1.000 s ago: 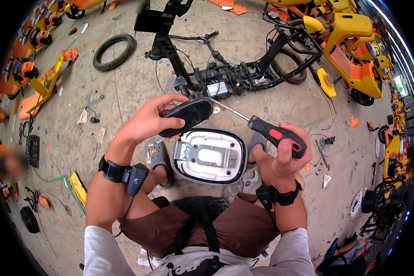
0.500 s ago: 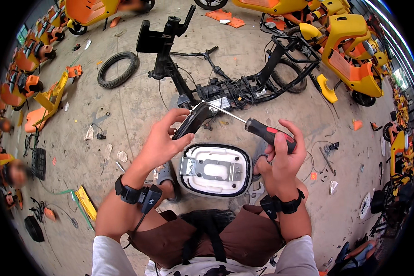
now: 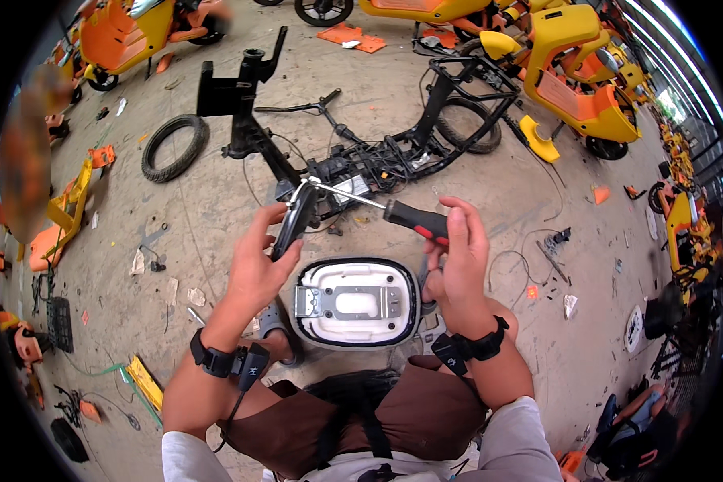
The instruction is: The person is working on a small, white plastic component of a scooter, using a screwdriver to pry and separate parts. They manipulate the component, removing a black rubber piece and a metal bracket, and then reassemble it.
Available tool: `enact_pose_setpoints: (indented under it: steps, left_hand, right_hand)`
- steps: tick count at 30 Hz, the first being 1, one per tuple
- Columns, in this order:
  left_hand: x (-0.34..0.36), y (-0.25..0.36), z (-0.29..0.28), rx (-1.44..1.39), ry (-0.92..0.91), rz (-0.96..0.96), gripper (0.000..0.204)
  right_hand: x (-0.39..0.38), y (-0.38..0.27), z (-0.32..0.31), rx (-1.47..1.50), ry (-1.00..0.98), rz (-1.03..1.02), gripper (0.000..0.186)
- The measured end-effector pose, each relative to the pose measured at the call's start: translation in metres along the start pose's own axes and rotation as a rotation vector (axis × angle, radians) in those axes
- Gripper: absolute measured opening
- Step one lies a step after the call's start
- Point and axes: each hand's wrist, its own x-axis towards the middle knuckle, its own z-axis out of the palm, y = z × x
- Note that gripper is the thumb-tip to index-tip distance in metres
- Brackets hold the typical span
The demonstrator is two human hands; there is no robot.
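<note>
My left hand (image 3: 259,261) grips a flat, black, rounded part (image 3: 296,222) by its edges, fingers on the far side and thumb on the near side; its kind is unclear. A screwdriver (image 3: 414,221) with a black and red handle is in my right hand (image 3: 463,255), held between thumb and fingers. Its long metal shaft points left, and the tip meets or overlaps the black part's upper end. Between my feet lies a scooter seat (image 3: 415,297) turned underside up, showing a white base and a metal hinge plate (image 3: 344,302).
Ahead lies a stripped black scooter frame (image 3: 257,132) with tangled wiring. A loose tyre (image 3: 149,153) is at its left. Yellow and orange scooters (image 3: 570,88) line the far side. Yellow panels (image 3: 146,381) and scraps lie about. A person (image 3: 639,418) is at the lower right.
My view has shifted, so the frame and seat sit differently in the picture. The black part is turned more upright. The screwdriver stays at its upper end.
</note>
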Motion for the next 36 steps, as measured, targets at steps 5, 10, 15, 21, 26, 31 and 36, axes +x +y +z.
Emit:
enact_pose_setpoints:
  steps: [5, 10, 15, 21, 26, 31, 36]
  left_hand:
    - [0.001, 0.006, 0.011, -0.081, 0.009, -0.085, 0.053]
    - [-0.004, 0.002, 0.009, -0.06, 0.091, -0.099, 0.049]
    - [-0.001, 0.003, 0.015, -0.046, 0.068, -0.104, 0.048]
    - [-0.003, 0.007, 0.016, 0.01, 0.043, -0.079, 0.048]
    - [-0.002, 0.01, 0.018, -0.023, 0.069, -0.073, 0.046]
    - [0.001, -0.006, 0.015, 0.141, 0.017, 0.099, 0.049]
    - [-0.002, 0.014, 0.008, 0.138, 0.072, 0.132, 0.046]
  right_hand:
    - [0.005, 0.01, -0.01, -0.115, -0.044, -0.173, 0.043]
    - [0.017, 0.019, 0.0, -0.091, 0.019, -0.059, 0.035]
    - [0.014, 0.029, -0.005, -0.118, 0.001, -0.2, 0.032]
    - [0.007, 0.004, -0.013, -0.155, 0.009, -0.045, 0.033]
    - [0.015, 0.023, -0.007, -0.242, 0.064, -0.447, 0.037]
    - [0.007, 0.001, -0.01, -0.03, 0.071, -0.02, 0.037]
    - [0.003, 0.001, -0.005, -0.011, 0.011, -0.221, 0.047]
